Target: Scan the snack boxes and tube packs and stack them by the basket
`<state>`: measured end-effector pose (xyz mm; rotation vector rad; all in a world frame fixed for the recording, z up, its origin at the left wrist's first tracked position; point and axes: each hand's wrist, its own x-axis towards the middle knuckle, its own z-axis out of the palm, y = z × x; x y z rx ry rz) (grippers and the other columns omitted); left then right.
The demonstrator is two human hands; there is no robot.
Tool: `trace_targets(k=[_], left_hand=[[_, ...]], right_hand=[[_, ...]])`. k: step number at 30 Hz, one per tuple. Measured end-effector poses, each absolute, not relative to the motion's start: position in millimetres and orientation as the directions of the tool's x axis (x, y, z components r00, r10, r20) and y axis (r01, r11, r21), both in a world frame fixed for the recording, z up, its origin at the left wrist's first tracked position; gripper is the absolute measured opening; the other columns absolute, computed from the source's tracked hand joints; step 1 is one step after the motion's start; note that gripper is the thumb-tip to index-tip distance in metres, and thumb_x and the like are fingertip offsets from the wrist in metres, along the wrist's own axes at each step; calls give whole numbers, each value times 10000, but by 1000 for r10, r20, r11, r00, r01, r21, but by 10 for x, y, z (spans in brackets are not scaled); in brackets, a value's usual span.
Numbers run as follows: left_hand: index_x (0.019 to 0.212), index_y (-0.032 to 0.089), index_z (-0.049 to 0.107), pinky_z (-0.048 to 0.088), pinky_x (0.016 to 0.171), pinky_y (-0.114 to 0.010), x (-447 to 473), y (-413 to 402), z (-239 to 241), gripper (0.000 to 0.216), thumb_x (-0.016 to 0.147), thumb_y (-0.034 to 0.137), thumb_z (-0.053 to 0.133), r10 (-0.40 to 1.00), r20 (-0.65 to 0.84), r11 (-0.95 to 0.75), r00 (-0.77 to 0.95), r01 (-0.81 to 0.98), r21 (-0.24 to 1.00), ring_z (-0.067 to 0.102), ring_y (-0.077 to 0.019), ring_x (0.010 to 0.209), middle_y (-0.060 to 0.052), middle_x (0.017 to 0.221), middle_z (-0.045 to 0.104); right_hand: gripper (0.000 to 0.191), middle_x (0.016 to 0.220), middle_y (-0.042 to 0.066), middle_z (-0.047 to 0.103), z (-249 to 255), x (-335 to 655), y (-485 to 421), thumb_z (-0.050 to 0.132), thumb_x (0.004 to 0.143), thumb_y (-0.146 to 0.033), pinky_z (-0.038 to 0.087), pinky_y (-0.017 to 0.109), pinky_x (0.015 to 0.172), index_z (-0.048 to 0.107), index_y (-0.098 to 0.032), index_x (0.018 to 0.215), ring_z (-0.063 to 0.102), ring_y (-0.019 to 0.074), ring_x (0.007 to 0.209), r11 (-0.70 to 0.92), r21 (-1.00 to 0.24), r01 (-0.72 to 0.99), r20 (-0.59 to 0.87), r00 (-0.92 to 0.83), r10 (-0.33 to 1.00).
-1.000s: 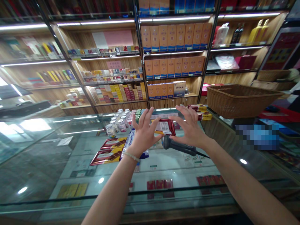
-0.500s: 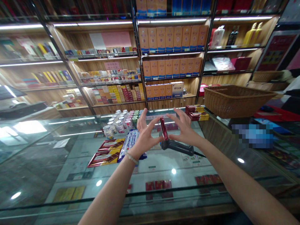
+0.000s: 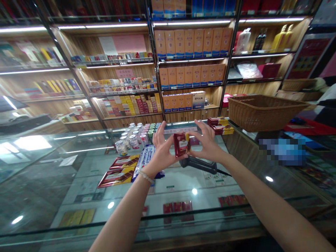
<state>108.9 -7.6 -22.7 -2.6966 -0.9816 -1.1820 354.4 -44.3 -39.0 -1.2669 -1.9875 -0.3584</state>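
Between the fingertips of both hands I hold a small red packet above the glass counter. My left hand pinches its left edge, with the other fingers spread upward. My right hand pinches its right edge. The packet's red front with a light label faces me. Just below it a dark handheld barcode scanner lies on the counter with its cable running right.
Flat chocolate bars and a blue-white packet lie left of my hands. Small jars stand behind them. A stack of red bars and a wicker basket sit to the right. Shelves of boxes fill the back wall.
I have turned the packet between my fingers: its barcode side showed first, then its thin edge, and now its red front faces me. Both hands stayed over the scanner.
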Motion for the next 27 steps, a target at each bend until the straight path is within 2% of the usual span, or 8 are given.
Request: trace_targets(k=[4, 9, 13, 18, 22, 27], left_hand=[[1380, 304, 667, 90, 1284, -694, 1027, -3, -212, 786, 731, 713, 836, 546, 698, -759, 463, 625, 180, 7, -507, 1629, -98, 1792, -107], [1562, 290, 482, 93, 1295, -674, 982, 54, -193, 1035, 693, 683, 883, 544, 744, -705, 387, 692, 154, 88, -472, 1634, -184, 1780, 30], [1466, 310, 576, 71, 1297, -682, 968, 45, -169, 894, 703, 653, 890, 552, 746, -681, 372, 718, 146, 117, -470, 1630, -157, 1780, 96], [1457, 316, 589, 49, 1289, -702, 947, 28, -139, 874, 704, 633, 899, 559, 731, -670, 391, 733, 120, 98, -474, 1633, -154, 1781, 105], [1389, 324, 641, 18, 1289, -707, 926, 23, -121, 769, 727, 633, 882, 553, 729, -663, 403, 742, 92, 83, -470, 1636, -132, 1783, 112], [1358, 314, 663, 12, 1286, -713, 923, 24, -124, 703, 761, 633, 853, 544, 745, -652, 386, 753, 86, 99, -469, 1633, -131, 1779, 136]], right_hand=[[632, 1730, 154, 274, -375, 3643, -429, 823, 804, -524, 229, 661, 1238, 621, -291, 1357, 245, 407, 1594, 442, -87, 893, 745, -236, 624], [635, 1732, 167, 268, -345, 3717, -432, 823, 807, -502, 188, 658, 1255, 615, -267, 1360, 213, 409, 1607, 409, -37, 912, 759, -241, 606], [612, 1737, 154, 272, -321, 3753, -438, 813, 813, -488, 175, 659, 1262, 619, -269, 1350, 217, 408, 1606, 375, -30, 927, 749, -228, 622], [607, 1742, 144, 271, -320, 3778, -432, 810, 812, -471, 159, 658, 1265, 623, -266, 1352, 203, 409, 1610, 363, -21, 932, 737, -231, 635], [601, 1718, 180, 311, -317, 3774, -431, 812, 810, -459, 157, 652, 1263, 636, -239, 1341, 217, 411, 1605, 365, -5, 931, 739, -242, 629], [616, 1707, 172, 335, -225, 3791, -419, 810, 815, -483, 145, 652, 1268, 636, -249, 1358, 223, 401, 1604, 360, 29, 932, 717, -271, 643]])
